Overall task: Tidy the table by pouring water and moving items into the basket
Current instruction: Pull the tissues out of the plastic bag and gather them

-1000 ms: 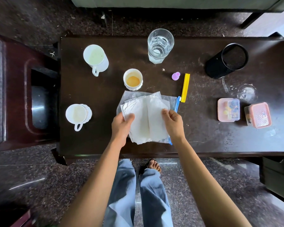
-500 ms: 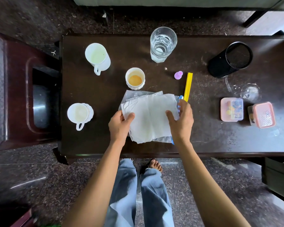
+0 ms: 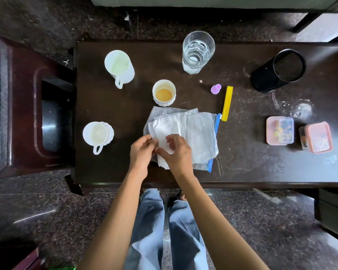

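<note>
Table (image 3: 242,172): dark wood, scuffed, and everything listed below stands on it.
Tissues (image 3: 195,133): white stack, partly unfolded, lying on the bag at the near middle of the table.
Bag (image 3: 200,166): clear plastic with a blue zip strip along its right edge, flat under the tissues.
Left hand (image 3: 142,152): fingers curled, pinching the near-left corner of the tissues.
Right hand (image 3: 177,152): thumb and fingers pinching the same corner, touching the left hand.
Glass (image 3: 198,52): clear, upright at the far middle edge, partly filled with water.
Basket (image 3: 269,76): black mesh, far right, well apart from the tissues.
Mug (image 3: 119,68): white, far left, handle toward the person, pale liquid inside.
Cup (image 3: 98,134): white with a ribbed rim, near left, handle toward the person.
Small cup (image 3: 164,92): white, amber liquid inside, just beyond the bag.
Clip (image 3: 227,103): yellow bar, its near end touching the bag's zip strip.
Cap (image 3: 216,88): small, pink, just left of the clip's far end.
Box (image 3: 279,130): pink rim, clear lid, small coloured items inside.
Second box (image 3: 318,137): pink lid, just right of the first.
Writing: a mark on the second box's lid is too small to read.
</note>
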Motion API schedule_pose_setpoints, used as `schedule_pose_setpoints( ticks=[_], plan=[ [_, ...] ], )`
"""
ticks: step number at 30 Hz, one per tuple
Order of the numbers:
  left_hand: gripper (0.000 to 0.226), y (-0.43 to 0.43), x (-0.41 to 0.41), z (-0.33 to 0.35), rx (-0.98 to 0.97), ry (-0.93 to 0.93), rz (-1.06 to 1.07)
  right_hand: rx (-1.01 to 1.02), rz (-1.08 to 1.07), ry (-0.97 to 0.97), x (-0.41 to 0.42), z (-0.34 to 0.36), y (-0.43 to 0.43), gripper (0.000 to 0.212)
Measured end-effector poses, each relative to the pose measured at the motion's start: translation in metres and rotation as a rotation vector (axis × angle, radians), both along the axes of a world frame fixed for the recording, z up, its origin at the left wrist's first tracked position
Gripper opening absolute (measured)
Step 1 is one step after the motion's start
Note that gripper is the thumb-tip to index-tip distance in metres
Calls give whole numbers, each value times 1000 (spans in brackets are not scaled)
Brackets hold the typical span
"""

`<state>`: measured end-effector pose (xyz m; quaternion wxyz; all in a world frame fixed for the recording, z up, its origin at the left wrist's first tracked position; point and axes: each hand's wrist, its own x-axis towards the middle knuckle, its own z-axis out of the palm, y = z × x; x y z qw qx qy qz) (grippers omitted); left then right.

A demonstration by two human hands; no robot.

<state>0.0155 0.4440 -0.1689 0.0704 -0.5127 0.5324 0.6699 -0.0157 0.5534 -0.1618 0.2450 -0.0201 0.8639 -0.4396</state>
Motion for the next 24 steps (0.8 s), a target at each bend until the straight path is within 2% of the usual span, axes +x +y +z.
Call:
schedule_pose_setpoints(
  ticks=[6,10,13,15,17,18,21,24],
  plan=[
    [16,-1,2,-1,27,9,-25,-47,-36,-75,-5,2,3,25],
    [20,0,3,-1,-52,11,-87,-72,-99,-84,-8,5,10,18],
    [28,6,4,8,-261,47,-57,-133,-193,-181,-11,7,17,17],
    [31,12,7,14,-550,92,-34,-199,-300,-259,-14,8,22,14],
    [25,18,11,17,-815,165,-117,-283,-408,-326,-18,11,28,11],
    [21,20,13,17,-863,203,-176,-313,-460,-350,-21,12,31,9],
    [22,28,12,13,-774,239,-352,-334,-569,-340,-30,16,46,10],
    [39,37,10,3,-819,194,-569,-284,-582,-265,-41,14,62,10]
  ],
)
